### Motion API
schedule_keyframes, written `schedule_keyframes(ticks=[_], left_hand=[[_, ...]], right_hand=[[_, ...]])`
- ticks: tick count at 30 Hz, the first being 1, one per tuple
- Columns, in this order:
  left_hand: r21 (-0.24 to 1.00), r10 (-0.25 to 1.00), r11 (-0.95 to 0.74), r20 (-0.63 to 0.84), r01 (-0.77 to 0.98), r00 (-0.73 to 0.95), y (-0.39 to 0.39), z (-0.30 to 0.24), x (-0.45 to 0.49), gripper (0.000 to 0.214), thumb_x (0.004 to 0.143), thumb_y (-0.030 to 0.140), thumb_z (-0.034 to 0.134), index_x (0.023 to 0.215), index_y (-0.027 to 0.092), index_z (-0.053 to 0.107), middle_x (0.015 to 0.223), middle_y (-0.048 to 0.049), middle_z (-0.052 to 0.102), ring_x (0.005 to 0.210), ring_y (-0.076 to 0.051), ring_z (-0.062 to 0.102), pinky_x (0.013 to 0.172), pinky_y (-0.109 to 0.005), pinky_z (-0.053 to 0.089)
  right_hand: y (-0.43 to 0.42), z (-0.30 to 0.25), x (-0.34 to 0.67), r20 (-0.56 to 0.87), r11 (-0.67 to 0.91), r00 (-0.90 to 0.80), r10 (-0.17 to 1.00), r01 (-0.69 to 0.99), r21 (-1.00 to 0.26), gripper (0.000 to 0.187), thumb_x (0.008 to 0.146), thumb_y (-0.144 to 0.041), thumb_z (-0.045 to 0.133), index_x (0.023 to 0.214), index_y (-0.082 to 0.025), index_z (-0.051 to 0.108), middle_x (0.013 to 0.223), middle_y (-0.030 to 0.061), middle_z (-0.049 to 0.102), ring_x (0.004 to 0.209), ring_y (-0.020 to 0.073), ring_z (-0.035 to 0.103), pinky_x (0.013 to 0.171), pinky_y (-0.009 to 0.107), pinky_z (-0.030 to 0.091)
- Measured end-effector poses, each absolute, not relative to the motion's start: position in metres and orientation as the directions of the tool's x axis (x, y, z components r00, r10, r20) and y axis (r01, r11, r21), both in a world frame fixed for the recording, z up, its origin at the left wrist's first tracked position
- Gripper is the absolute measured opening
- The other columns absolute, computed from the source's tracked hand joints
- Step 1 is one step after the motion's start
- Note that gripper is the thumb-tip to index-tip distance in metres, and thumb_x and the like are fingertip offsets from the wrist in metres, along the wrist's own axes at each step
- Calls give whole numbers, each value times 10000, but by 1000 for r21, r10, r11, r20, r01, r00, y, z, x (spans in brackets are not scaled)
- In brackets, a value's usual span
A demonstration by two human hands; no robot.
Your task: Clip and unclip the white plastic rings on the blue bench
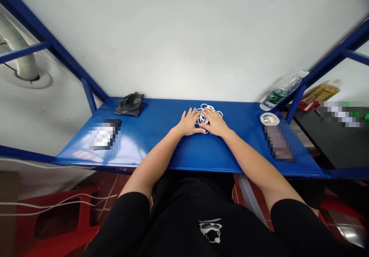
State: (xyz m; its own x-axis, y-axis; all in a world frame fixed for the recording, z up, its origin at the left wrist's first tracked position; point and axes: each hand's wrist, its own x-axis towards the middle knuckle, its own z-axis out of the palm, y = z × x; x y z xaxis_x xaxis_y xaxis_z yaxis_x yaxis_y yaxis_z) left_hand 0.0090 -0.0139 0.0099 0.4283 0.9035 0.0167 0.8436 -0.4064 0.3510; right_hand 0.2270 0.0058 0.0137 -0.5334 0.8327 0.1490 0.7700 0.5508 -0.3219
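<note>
A loose, low heap of thin white loops (203, 120) lies on the blue surface (155, 124), overlapping in a tangle. The left hand (188, 124) and right hand (216, 122) partly cover it; curves show between them and poke out past the right. Whether they form one cord is unclear.

Shirt lettering (209, 220) and bottle label (275, 97) are too small to read.

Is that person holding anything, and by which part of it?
Nothing seems gripped: the left hand and right hand lie spread, palms down, over the white loops; what is under the palms is hidden.
</note>
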Motion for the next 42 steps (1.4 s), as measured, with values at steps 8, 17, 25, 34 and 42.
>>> schedule_keyframes(ticks=[8, 17, 25, 34, 42], left_hand=[[351, 913, -380, -6, 856, 408, -13, 11, 8, 1038, 938, 800, 558, 1723, 196, 245, 1794, -187, 136, 1677, -394, 74, 1337, -611, 112], [354, 919, -367, -4, 860, 394, -13, 10, 8, 971, 962, 785, 524, 1717, 228, 271, 1797, -160, 151, 1680, -372, 93, 1341, -594, 126], [363, 921, -360, -7, 860, 388, -15, 12, 9, 973, 947, 811, 524, 1711, 262, 276, 1801, -149, 136, 1678, -369, 105, 1342, -586, 128], [377, 907, -376, -37, 846, 419, -15, 18, 3, 1201, 821, 897, 624, 1731, 241, 196, 1798, -183, 20, 1673, -405, 31, 1339, -605, 106], [375, 919, -351, -39, 858, 393, -14, 18, 3, 1073, 920, 844, 529, 1736, 240, 183, 1798, -174, 85, 1677, -378, 85, 1345, -577, 107]], right_hand=[[7, 14, 231, 112, 517, -509, 853, 799, -308, 771, 993, -604, 620, 1658, -256, 440, 1771, 136, 294, 1650, 408, 231, 1299, 679, 238], [8, 16, 236, 117, 521, -511, 852, 802, -293, 746, 984, -622, 621, 1626, -264, 493, 1757, 136, 331, 1628, 428, 280, 1272, 700, 279], [14, 24, 244, 315, 532, -440, 841, 778, -333, 687, 891, -671, 713, 1458, -284, 680, 1550, 118, 612, 1444, 394, 533, 1271, 662, 299], [23, 17, 259, 213, 490, -442, 872, 781, -387, 874, 889, -716, 700, 1600, -238, 527, 1703, 143, 436, 1599, 409, 351, 1296, 653, 267], [22, 10, 252, 90, 510, -514, 853, 788, -344, 824, 943, -719, 632, 1620, -267, 503, 1765, 131, 311, 1653, 423, 209, 1295, 715, 198]])
